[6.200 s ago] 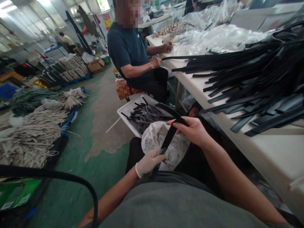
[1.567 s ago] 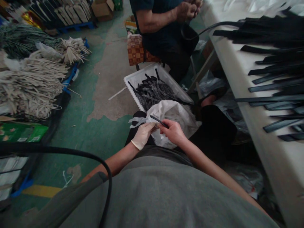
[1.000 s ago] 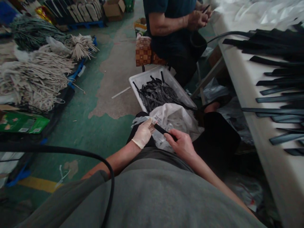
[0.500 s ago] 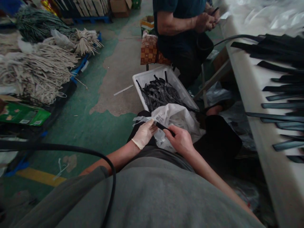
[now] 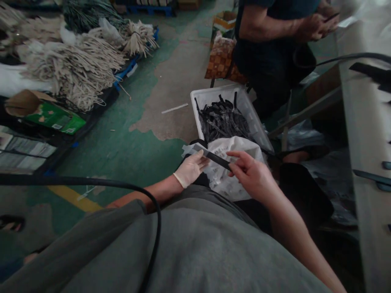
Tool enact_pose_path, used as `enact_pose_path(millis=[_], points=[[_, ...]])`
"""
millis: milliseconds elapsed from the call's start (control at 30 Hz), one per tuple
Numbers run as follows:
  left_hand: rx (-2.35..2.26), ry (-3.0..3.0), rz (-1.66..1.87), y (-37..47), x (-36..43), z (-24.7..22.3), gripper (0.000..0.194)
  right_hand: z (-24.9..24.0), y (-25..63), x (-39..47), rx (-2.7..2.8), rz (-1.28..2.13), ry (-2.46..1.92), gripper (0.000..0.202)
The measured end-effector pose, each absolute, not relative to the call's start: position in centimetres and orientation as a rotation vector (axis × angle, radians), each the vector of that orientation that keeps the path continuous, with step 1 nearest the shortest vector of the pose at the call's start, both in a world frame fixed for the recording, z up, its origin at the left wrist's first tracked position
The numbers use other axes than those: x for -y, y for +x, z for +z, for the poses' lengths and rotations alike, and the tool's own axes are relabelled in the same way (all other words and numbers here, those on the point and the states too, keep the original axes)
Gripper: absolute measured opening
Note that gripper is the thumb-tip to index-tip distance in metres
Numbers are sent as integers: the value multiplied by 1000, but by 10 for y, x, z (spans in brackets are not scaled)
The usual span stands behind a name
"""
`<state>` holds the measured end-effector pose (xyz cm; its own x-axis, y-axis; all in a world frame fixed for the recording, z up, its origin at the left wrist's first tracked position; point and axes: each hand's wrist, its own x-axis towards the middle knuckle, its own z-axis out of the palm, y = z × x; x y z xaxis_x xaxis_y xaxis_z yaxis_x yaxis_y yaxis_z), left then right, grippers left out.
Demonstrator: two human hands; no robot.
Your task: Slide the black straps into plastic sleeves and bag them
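Note:
My left hand (image 5: 191, 167), in a pale thin glove, has its thumb pressed over clear plastic sleeves (image 5: 187, 150) above my lap. A flat black strip (image 5: 219, 159) runs from there to my right hand. Its left end looks greyish, as if under clear plastic. My bare right hand (image 5: 253, 173) pinches the strip's right end between thumb and fingers, index finger raised. Just behind the strip, a white plastic bag (image 5: 236, 145) lies over my lap.
Ahead, a white crate (image 5: 194, 112) holds many black strips, some in clear plastic. A co-worker (image 5: 269, 28) sits beyond it. At right stands a long table (image 5: 356, 122) with black strips. Bundles of pale cords (image 5: 79, 61) lie on a pallet at left. A black cable (image 5: 122, 185) crosses near my left arm.
The view has swung left, so the scene sits further right. My right hand has drawn away from my left, and more of the black strip shows between them.

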<state>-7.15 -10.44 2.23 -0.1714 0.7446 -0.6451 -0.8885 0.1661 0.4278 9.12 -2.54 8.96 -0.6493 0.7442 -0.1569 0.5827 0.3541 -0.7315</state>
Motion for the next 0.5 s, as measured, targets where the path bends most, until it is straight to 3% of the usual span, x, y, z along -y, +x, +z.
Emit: enact_pose_path(millis=[100, 233, 400, 500], points=[[-858, -141, 1472, -62, 102, 30, 19, 88, 80, 26, 2428, 1136, -1220, 39], [-890, -245, 1530, -70, 94, 30, 13, 99, 88, 25, 2289, 1366, -1187, 51], [-823, -162, 1509, -62, 96, 31, 20, 101, 92, 22, 2350, 1162, -1199, 43], [-783, -115, 1509, -57, 95, 32, 23, 100, 90, 24, 2311, 1245, -1212, 47]])
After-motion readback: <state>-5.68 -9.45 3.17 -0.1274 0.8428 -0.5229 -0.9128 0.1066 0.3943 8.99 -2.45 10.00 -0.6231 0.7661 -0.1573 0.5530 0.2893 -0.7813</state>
